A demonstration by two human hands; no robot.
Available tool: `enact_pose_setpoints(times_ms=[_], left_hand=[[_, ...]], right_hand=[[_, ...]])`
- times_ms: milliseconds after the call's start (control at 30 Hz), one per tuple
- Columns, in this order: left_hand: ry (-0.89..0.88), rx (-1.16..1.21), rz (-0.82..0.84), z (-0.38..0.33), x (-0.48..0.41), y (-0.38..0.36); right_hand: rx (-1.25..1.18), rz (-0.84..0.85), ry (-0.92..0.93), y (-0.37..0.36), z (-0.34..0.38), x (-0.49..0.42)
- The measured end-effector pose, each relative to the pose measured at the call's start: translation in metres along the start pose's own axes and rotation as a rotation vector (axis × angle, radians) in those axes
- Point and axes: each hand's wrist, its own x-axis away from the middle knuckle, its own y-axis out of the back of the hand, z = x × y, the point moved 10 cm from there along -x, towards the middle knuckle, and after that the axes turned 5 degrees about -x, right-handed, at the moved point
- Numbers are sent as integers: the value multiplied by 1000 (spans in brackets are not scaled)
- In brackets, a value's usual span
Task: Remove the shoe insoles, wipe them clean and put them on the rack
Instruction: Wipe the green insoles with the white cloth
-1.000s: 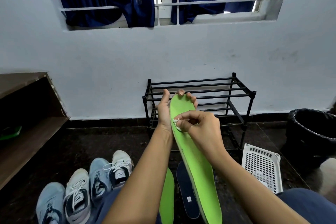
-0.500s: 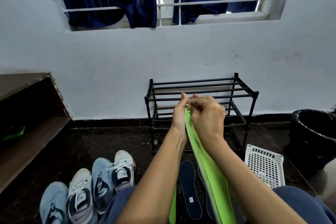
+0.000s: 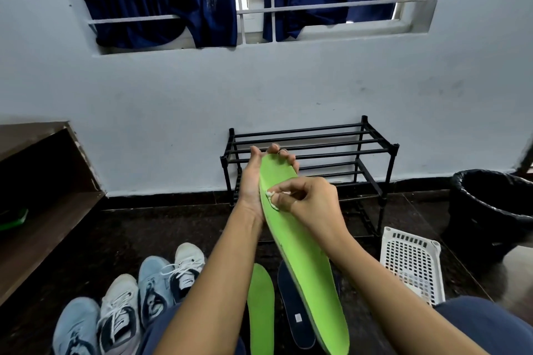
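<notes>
My left hand (image 3: pixel 253 181) holds a long green insole (image 3: pixel 302 262) by its toe end, fingers curled round the top edge, its flat face turned toward me. My right hand (image 3: pixel 311 202) pinches a small white wipe (image 3: pixel 271 199) and presses it on the insole's upper part. A second green insole (image 3: pixel 261 308) and a dark navy insole (image 3: pixel 295 314) lie on the dark floor below my arms. The black metal rack (image 3: pixel 372 150) stands against the wall behind my hands, its bars bare.
Several blue and white sneakers (image 3: pixel 124 314) sit in a row at the lower left. A white perforated basket (image 3: pixel 412 265) lies at the right, beside a black bin (image 3: pixel 496 210). A wooden shelf unit (image 3: pixel 37 210) is at the left.
The insole has turned from edge-on back to face me. My right hand has slid down from the toe end and now rubs the wipe lower on the insole.
</notes>
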Motion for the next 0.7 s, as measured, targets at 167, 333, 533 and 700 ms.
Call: enact_pose_setpoints(times_ms=[167, 333, 533, 700], left_hand=[[50, 0, -33, 9, 5, -1], [165, -1, -70, 27, 11, -3], [203, -69, -84, 34, 15, -3], [226, -114, -100, 38, 14, 1]], right_hand=[[27, -90, 45, 4, 3, -1], [73, -196, 101, 12, 1, -12], [194, -324, 254, 19, 14, -15], [369, -414, 359, 18, 24, -15]])
